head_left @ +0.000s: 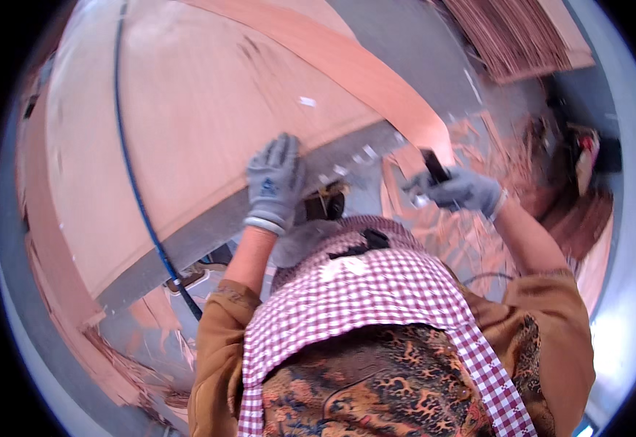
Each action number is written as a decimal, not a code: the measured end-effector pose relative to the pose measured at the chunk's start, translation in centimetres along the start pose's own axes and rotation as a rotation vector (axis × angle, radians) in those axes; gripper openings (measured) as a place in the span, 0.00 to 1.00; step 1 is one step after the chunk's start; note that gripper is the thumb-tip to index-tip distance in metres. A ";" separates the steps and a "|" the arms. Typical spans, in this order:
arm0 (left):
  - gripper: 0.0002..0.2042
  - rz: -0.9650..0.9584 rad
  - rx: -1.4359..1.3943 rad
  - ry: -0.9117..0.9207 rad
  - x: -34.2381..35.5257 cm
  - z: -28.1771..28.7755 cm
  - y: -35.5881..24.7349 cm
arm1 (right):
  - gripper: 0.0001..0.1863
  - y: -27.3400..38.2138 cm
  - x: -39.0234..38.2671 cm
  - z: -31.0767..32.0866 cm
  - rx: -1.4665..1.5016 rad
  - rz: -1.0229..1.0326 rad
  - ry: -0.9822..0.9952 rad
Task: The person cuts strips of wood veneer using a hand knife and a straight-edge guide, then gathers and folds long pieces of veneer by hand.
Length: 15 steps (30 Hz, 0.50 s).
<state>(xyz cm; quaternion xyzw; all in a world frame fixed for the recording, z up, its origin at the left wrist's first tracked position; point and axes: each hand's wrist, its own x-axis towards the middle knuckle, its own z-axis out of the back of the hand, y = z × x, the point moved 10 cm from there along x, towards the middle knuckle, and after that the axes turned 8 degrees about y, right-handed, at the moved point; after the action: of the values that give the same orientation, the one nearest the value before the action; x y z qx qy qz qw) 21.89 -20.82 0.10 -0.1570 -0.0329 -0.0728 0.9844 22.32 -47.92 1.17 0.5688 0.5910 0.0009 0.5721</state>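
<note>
A wide pale wood sheet [179, 131] lies across the worktable [332, 156]. My left hand [274, 182], in a grey work glove, rests near its front edge, fingers stretched forward and held flat. Off to the right, past the table's near edge, my right hand [467, 191] is raised in the air in a matching glove. Its fingers are wrapped round a small black tool [435, 166] whose kind I cannot make out. A long orange-brown veneer strip [361, 69] runs over the sheet's right side, and its end hangs near the black tool.
A dark blue hose [125, 146] crosses the sheet on the left and drops over the table edge. Veneer scraps [449, 240] litter the floor at right. Stacked brown veneer [511, 36] stands at the far right. More long strips [48, 226] lie along the left.
</note>
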 end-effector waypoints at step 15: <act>0.19 0.115 -0.320 0.005 -0.1 1.3 1.3 | 0.12 6.4 8.2 -4.8 0.076 0.116 0.018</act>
<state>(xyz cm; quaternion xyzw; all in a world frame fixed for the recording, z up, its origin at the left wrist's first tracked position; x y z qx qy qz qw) 21.91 -19.14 0.90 -0.3132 -0.0096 -0.0212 0.9494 25.84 -37.02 1.46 0.6232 0.5617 0.0167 0.5438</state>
